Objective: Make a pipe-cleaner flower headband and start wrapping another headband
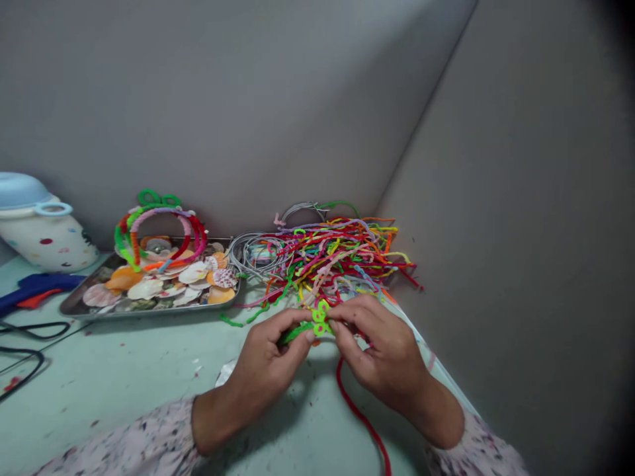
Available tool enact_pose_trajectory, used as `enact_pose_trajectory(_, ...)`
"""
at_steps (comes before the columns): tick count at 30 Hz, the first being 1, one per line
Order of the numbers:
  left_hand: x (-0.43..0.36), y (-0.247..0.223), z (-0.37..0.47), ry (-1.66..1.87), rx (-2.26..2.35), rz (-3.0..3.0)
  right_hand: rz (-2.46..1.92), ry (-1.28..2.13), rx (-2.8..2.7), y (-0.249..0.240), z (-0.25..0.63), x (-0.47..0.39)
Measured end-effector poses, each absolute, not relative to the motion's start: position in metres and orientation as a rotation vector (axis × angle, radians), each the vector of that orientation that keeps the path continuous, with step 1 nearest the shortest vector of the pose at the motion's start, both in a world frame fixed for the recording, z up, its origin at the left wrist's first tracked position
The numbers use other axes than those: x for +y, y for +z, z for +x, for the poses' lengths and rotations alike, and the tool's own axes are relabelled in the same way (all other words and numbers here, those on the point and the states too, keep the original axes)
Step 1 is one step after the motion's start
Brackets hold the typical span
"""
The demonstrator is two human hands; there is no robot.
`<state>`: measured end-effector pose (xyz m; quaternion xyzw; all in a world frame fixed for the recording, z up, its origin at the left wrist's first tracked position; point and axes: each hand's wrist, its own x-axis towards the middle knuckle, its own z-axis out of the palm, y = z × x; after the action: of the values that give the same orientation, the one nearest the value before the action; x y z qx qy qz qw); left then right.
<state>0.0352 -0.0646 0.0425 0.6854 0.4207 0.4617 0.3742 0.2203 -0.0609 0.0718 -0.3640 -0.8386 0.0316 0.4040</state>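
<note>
Between my hands is a small lime-green looped pipe-cleaner shape (321,317), with a darker green fuzzy piece (296,332) running left from it. My left hand (272,360) pinches the left side, the green piece lying between thumb and fingers. On the right side, the thumb and fingertips of my right hand (380,344) close on the lime-green loops. A long red pipe cleaner (362,418) hangs from below my right hand and curves toward the front edge of the view. My fingers partly cover where the pieces meet.
A metal tray (149,313) of seashells holds colourful wrapped rings (161,231). Behind my hands lie a heap of pipe cleaners (342,254) and grey wire coils (255,256). At the left are a lidded spotted container (47,238), a blue tool (44,287) and black cables (34,330).
</note>
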Motion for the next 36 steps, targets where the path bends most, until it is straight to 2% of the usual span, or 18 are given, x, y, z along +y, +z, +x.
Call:
enact_pose_trajectory(10, -0.063, 0.042, 0.036, 1.147, 1.070, 1.774, -0.883, -0.178, -2.303, 0.080, 0.233, -0.063)
enact_pose_trajectory(21, -0.064, 0.042, 0.036, 1.137, 1.073, 1.765, -0.913, -0.204, -2.354, 0.079, 0.230, -0.061)
enact_pose_trajectory(36, -0.060, 0.039, 0.034, 1.221, 1.135, 1.631, -0.859, -0.496, -2.361, 0.064, 0.219, -0.066)
